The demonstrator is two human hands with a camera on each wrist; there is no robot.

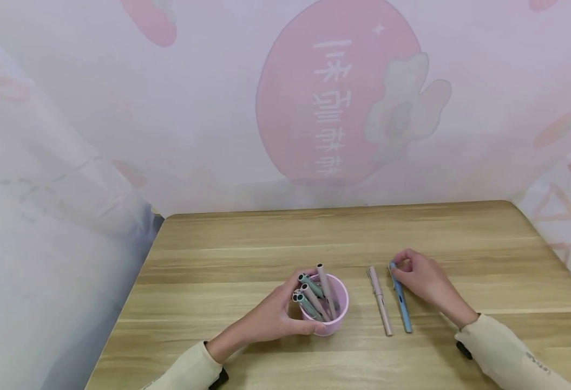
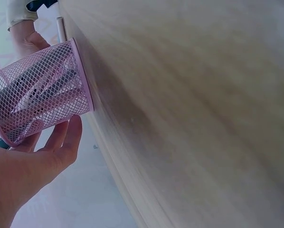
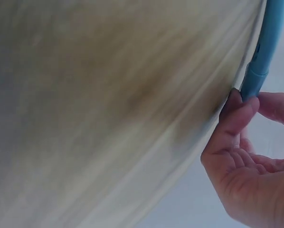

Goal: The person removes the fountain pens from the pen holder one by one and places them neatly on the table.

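A pink mesh pen cup (image 1: 331,309) (image 2: 40,90) stands on the wooden table (image 1: 266,244) and holds several grey and teal pens (image 1: 312,295). My left hand (image 1: 277,314) (image 2: 33,156) grips the cup from the left side. To the right lie two pens side by side: a beige pen (image 1: 379,299) and a blue pen (image 1: 400,299) (image 3: 263,42). My right hand (image 1: 421,279) (image 3: 246,156) pinches the far end of the blue pen, which still lies on the table.
A pink and white patterned curtain (image 1: 314,108) hangs behind and around the table. The table's left edge (image 1: 129,292) drops off close to the cup. Bare wood stretches beyond the pens toward the back edge.
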